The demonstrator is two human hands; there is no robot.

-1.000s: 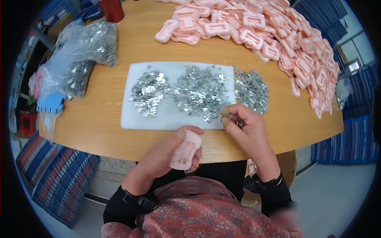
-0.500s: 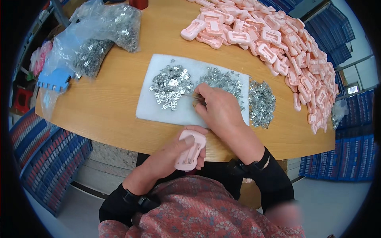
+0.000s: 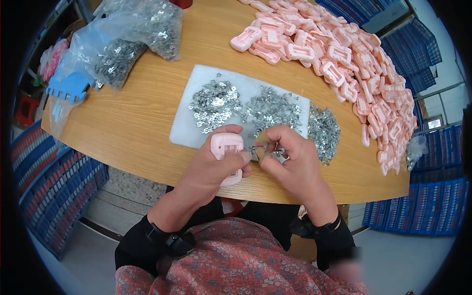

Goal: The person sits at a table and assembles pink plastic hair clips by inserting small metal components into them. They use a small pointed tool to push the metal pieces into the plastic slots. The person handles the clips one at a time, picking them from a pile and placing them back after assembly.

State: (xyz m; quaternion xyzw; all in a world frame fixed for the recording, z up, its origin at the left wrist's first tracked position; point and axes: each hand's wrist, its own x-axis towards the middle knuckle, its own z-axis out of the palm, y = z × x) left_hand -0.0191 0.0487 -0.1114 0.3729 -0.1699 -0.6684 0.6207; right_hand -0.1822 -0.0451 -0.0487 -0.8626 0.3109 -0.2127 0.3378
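The left hand (image 3: pixel 209 169) grips a small pink plastic casing (image 3: pixel 227 153), fingers wrapped round its far side and the thumb laid across its face, holding it over the near edge of the wooden worktop (image 3: pixel 132 118). At three o'clock from the casing, touching distance away, the right hand (image 3: pixel 290 164) pinches a small metal clip (image 3: pixel 256 150) between thumb and forefinger, the other fingers curled in loosely. The clip's tip sits right at the casing's right edge; whether it touches the plastic cannot be told.

At twelve o'clock from both hands lies a white pad (image 3: pixel 194 125) flat on the worktop. It carries two loose heaps of shiny metal clips: one heap (image 3: pixel 215 102) at eleven o'clock from the hands, another (image 3: pixel 273 109) at twelve to one o'clock. A third heap (image 3: pixel 323 132) lies just off the pad's right edge, at two o'clock from the right hand.

Farther off, from one to three o'clock, a long pile of pink casings (image 3: pixel 344 59) curves along the far and right side of the worktop. At ten to eleven o'clock, well apart from the hands, clear plastic bags (image 3: pixel 132 34) of more metal parts rest on the worktop, with a blue plastic piece (image 3: pixel 71 87) beside them near the left rim.
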